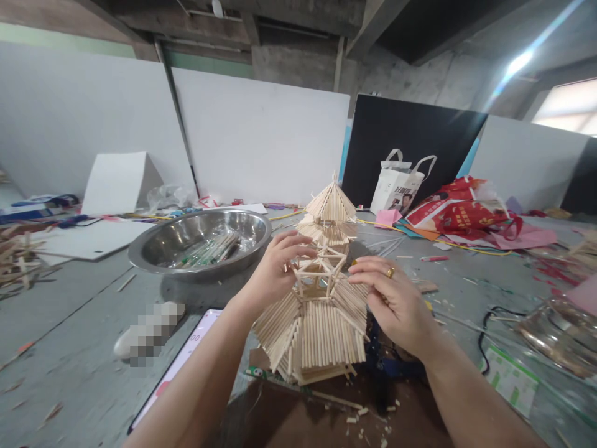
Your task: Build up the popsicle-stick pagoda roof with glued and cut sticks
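Two bare hands work over a small tiered building made of pale wooden sticks, which stands in the middle of a grey counter, toward its near side. Its lower roof slopes outward in panels of sticks laid side by side, and above it rises an open stick frame. The left hand is at the upper left of this frame, its fingers bent over the top sticks in a partly closed grip; whether it pinches one cannot be told, since the thumb is mostly hidden. The right hand, wearing a gold ring, is at the frame's right side with its grip loosely open, fingers gently curved and the thumb apart from them; whether the fingertips touch the sticks is unclear. Directly behind, a pointed stick roof tops another tier. Left of the building, a wide steel basin holds a bundle of sticks in clear plastic. A phone lies beneath the left forearm, beside a white object that is partly blurred out. Toward the far edge on the right are a white carrier bag and a crumpled red bag.
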`<action>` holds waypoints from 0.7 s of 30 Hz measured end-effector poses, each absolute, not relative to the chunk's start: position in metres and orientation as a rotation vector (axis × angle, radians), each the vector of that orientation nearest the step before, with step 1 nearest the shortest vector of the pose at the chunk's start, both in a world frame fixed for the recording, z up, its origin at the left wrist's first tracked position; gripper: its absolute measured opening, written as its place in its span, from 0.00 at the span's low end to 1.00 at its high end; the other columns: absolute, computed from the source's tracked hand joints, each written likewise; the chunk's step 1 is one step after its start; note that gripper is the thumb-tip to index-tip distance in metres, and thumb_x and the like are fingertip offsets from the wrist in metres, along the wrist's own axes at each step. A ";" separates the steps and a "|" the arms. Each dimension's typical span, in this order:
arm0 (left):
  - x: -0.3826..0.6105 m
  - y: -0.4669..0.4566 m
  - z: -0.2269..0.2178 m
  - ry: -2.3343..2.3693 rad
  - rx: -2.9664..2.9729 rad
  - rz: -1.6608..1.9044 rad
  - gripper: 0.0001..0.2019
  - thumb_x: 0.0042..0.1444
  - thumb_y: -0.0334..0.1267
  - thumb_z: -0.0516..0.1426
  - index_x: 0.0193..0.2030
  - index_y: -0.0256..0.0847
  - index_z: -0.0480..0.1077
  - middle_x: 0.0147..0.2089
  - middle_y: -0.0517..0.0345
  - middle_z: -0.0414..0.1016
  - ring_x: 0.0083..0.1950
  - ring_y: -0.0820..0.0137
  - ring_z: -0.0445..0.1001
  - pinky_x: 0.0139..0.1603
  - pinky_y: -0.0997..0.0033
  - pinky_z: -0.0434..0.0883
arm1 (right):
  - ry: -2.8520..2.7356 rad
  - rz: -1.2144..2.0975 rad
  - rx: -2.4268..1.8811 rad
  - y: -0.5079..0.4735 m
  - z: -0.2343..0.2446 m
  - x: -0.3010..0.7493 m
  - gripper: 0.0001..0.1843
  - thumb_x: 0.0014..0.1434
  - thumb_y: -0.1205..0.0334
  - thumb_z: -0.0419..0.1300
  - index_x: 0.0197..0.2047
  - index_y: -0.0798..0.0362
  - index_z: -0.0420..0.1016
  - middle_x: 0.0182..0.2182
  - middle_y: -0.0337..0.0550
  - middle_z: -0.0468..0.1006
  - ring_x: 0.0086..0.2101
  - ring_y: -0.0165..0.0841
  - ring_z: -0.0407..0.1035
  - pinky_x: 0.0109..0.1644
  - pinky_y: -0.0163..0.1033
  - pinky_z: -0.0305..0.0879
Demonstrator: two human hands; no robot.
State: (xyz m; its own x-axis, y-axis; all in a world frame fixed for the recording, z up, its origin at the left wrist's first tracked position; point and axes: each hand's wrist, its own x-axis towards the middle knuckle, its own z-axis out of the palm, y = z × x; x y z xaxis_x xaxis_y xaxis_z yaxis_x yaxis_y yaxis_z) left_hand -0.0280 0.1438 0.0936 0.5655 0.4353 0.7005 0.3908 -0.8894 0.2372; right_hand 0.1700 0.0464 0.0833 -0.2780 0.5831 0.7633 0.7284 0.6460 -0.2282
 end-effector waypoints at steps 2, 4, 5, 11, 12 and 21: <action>-0.028 0.142 0.095 0.752 2.704 1.216 0.08 0.48 0.35 0.54 0.37 0.43 0.67 0.47 0.56 0.68 0.55 0.67 0.55 0.53 0.56 0.57 | -1.980 -0.201 -1.028 0.047 0.083 0.170 0.18 0.48 0.78 0.46 0.38 0.52 0.67 0.38 0.41 0.69 0.46 0.32 0.59 0.50 0.44 0.57; -0.028 0.140 0.095 0.760 2.685 1.184 0.08 0.48 0.36 0.54 0.37 0.43 0.67 0.49 0.56 0.66 0.57 0.66 0.53 0.54 0.54 0.55 | -1.984 -0.196 -1.032 0.047 0.083 0.170 0.18 0.48 0.78 0.46 0.38 0.51 0.67 0.38 0.41 0.69 0.46 0.32 0.59 0.50 0.44 0.57; -0.028 0.140 0.095 0.763 2.674 1.169 0.08 0.48 0.36 0.54 0.37 0.43 0.66 0.50 0.55 0.65 0.58 0.66 0.52 0.55 0.53 0.53 | -1.986 -0.197 -1.033 0.047 0.083 0.170 0.18 0.48 0.78 0.46 0.38 0.51 0.67 0.38 0.41 0.69 0.46 0.32 0.59 0.50 0.44 0.57; -0.030 0.139 0.095 0.831 2.608 1.042 0.10 0.47 0.34 0.54 0.39 0.43 0.65 0.56 0.56 0.57 0.62 0.64 0.41 0.58 0.51 0.46 | -1.986 -0.194 -1.032 0.046 0.083 0.170 0.18 0.48 0.78 0.46 0.38 0.51 0.67 0.38 0.41 0.69 0.46 0.32 0.59 0.50 0.44 0.57; -0.030 0.139 0.095 0.839 2.602 1.030 0.10 0.47 0.34 0.54 0.39 0.43 0.64 0.56 0.56 0.57 0.62 0.64 0.40 0.58 0.51 0.46 | -1.986 -0.191 -1.032 0.046 0.083 0.170 0.18 0.48 0.78 0.46 0.38 0.51 0.67 0.38 0.41 0.69 0.46 0.32 0.59 0.50 0.45 0.57; -0.030 0.136 0.098 0.861 2.591 1.036 0.11 0.47 0.35 0.54 0.40 0.43 0.63 0.56 0.54 0.57 0.62 0.63 0.41 0.58 0.51 0.47 | -1.992 -0.189 -1.043 0.047 0.082 0.169 0.17 0.47 0.78 0.46 0.37 0.51 0.67 0.38 0.40 0.70 0.46 0.31 0.59 0.50 0.43 0.57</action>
